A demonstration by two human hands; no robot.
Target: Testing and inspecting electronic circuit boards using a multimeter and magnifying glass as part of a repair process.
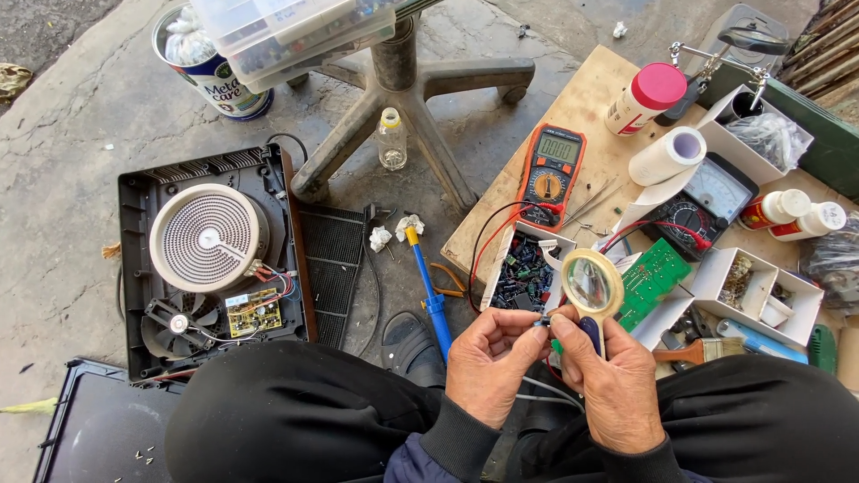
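Low in the centre-right of the frame, we pinch a tiny dark part (540, 322) between the thumb and fingertips of our left hand (490, 358); it is too small to make out. Our right hand (608, 380) is closed round the dark handle of a magnifier (591, 283), whose round lens stands just above the part. Both hands hang over our dark-clothed lap, touching each other at the fingertips.

Just above them, at the near edge of a wooden board (586, 98), lies a white box (523, 273) of small components and, to its right, a green circuit board (655, 277). Further up sit an orange meter (550, 168) and a black meter (702, 204), red and black leads looping off the board's left edge.

A blue-handled tool (428, 286) lies on the concrete left of the board. Centre left, an opened cooker (210, 259) shows its white coil. Bare concrete lies open at the far left.
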